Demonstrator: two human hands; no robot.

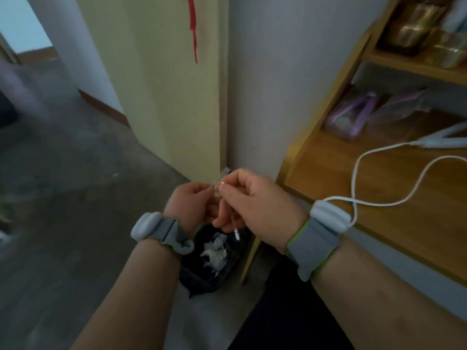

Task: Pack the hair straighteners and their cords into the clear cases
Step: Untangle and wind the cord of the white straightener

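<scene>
Holding both hands together over a dark bin (212,258), the person works on a thin white cord end. Right hand (255,205): fingers curled, thumb and forefinger pinching the cord's tip; the short free end with a small plug (237,234) hangs below the palm. Left hand (189,205): fingers curled, pinching a small clear scrap (223,173), too blurred to identify. Bin contents: crumpled clear scraps, detail unclear.

White cord (379,200) loops across the wooden desk (404,223), from the right wrist towards a white hair straightener (444,141) at the desk's right edge, cut off by the frame. Where the cord passes behind the right wristband (316,246) is hidden.

Clear cases (353,117) holding purple straighteners stand at the desk's back edge under a shelf; outlines soft. Shelf items above, gold-toned, are blurred and cropped.

No writing legible; a red streak (193,29) marks the wall.
</scene>
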